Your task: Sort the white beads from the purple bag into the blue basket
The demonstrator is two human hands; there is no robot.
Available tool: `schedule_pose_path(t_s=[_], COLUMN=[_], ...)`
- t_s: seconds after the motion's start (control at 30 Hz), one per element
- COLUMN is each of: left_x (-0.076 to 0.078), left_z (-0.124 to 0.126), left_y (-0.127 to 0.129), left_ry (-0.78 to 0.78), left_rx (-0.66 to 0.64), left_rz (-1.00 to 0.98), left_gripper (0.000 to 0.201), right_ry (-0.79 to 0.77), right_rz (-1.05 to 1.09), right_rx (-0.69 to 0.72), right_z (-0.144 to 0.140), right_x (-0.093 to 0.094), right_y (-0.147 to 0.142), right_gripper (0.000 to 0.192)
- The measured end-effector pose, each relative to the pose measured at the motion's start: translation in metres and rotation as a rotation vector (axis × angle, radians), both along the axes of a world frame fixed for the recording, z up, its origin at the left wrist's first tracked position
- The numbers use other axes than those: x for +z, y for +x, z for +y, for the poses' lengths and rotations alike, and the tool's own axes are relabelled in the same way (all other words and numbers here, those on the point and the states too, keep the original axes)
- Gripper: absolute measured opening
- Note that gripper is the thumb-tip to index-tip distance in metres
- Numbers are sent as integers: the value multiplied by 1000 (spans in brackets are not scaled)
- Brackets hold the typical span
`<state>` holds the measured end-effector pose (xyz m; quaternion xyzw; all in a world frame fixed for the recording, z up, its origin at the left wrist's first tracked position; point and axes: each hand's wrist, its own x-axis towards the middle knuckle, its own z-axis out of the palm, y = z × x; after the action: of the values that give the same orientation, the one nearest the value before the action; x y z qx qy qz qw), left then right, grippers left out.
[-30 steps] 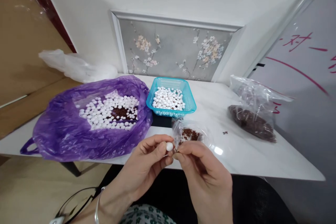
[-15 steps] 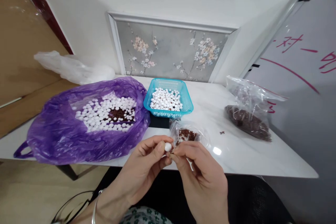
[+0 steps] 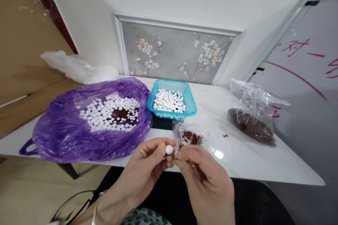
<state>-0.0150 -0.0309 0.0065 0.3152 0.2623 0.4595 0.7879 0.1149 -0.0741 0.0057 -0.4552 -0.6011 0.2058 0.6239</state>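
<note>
Between the thumb and fingers of my left hand (image 3: 150, 163) is a small white ball (image 3: 169, 149). My right hand (image 3: 204, 179) is pinched closed just beside it; whatever its fingertips hold is too small to make out. Just beyond my hands lies an open clear plastic bag (image 3: 208, 137) with small dark reddish-brown pieces (image 3: 190, 137) and some white bits inside. A blue plastic basket (image 3: 192, 107) behind it holds many white balls (image 3: 169, 101). To the left, a purple plastic bag (image 3: 63, 130) lies open, with white balls (image 3: 100, 119) and brown pieces (image 3: 120, 114) in it.
A clear zip bag (image 3: 253, 123) of brown material stands on the right of the white table (image 3: 285, 161). A few brown crumbs (image 3: 225, 135) lie near it. White plastic (image 3: 79, 68) sits at the back left, a whiteboard (image 3: 303, 74) at the right.
The view has shifted slightly, so the scene sits a little further right. My left hand keeps the white ball; my right fingertips remain pinched beside it.
</note>
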Motion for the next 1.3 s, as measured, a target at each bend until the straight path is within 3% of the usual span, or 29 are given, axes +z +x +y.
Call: schedule_pose_path(t_s=[0.33, 0.87, 1.13, 1.3], left_x=[-5, -5, -10, -9], left_z=[-2, -4, -3, -7], left_y=[1, 1, -4, -2], left_ry=[30, 80, 221, 212], left_rx=[45, 58, 58, 97], left_rz=[67, 160, 238, 215], left_gripper=[14, 19, 17, 17], right_ry=[30, -32, -131, -70], right_rz=[-65, -89, 10, 55], right_rx=[-40, 43, 142, 97], right_z=[0, -1, 2, 1], right_x=[-5, -6, -6, -9], right_y=[-1, 2, 2, -3], right_gripper=[22, 20, 17, 16])
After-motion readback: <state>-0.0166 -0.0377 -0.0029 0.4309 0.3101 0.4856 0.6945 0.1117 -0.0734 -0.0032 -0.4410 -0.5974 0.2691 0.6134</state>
